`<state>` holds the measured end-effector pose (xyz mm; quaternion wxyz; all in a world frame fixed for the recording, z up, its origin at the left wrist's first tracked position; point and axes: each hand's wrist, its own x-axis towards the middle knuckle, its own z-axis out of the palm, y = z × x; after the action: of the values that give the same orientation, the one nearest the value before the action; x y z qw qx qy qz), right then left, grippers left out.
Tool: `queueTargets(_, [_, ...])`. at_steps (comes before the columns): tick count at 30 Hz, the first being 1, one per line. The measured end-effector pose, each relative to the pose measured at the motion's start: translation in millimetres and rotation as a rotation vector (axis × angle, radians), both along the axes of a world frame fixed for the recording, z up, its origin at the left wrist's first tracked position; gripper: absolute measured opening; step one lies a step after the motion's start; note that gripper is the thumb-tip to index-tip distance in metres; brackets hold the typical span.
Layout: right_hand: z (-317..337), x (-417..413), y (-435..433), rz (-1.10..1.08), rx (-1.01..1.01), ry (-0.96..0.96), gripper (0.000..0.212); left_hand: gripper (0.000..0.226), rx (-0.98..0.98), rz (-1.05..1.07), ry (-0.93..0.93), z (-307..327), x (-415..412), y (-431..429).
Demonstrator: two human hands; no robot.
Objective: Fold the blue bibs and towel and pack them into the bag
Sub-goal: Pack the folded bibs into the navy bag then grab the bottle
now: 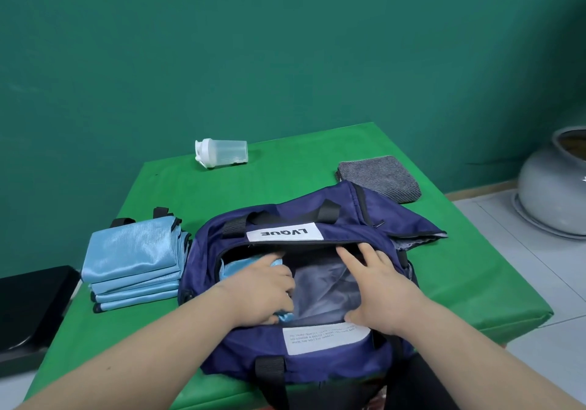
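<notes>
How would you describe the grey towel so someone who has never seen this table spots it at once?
On the green table, find the navy bag in the middle. The grey towel lies folded just beyond the bag's far right corner. Unlike the shiny light blue bibs stacked left of the bag, it is dark, ribbed and alone.

A clear shaker bottle (222,153) lies sideways on the green table (285,172).

My stacked bibs (133,260) are glossy, satiny blue cloth, like the bib (236,267) my left hand (263,292) grips. The bag (285,359) is smooth navy fabric with a dull grey lining. The towel (380,178) looks coarse and matt, the bottle (225,153) cloudy plastic, the counter (285,175) a faintly shiny green sheet.
</notes>
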<state>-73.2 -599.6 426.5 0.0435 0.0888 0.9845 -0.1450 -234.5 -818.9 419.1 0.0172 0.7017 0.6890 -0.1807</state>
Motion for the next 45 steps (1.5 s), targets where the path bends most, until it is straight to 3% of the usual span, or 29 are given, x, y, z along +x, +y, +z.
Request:
queueTargets(4, [1.9,2.5,-0.1,-0.004,0.004,0.005,0.111,0.013,0.084,0.118,-0.088,7.0,-4.5,-4.2])
queueTargets(19, [20.5,-23.2,-25.2,0.141,0.014,0.152,0.096,0.04,0.085,0.044,0.099,2.0,35.3,-6.3])
queueTargets(28, [34.8,-65.4,-17.5,0.138,0.076,0.148,0.1,0.022,0.065,0.005,0.058,2.1,27.7,-17.1])
queueTargets(35, [31.1,-66.0,-19.4,0.122,0.026,0.148,0.101,0.025,0.039,0.055,0.042,7.5,32.7,-15.5])
queueTargets(45, [24.0,-30.7,-32.3,0.157,-0.038,0.13,0.103,0.041,0.225,0.125,-0.029,21.2,56.9,-19.1])
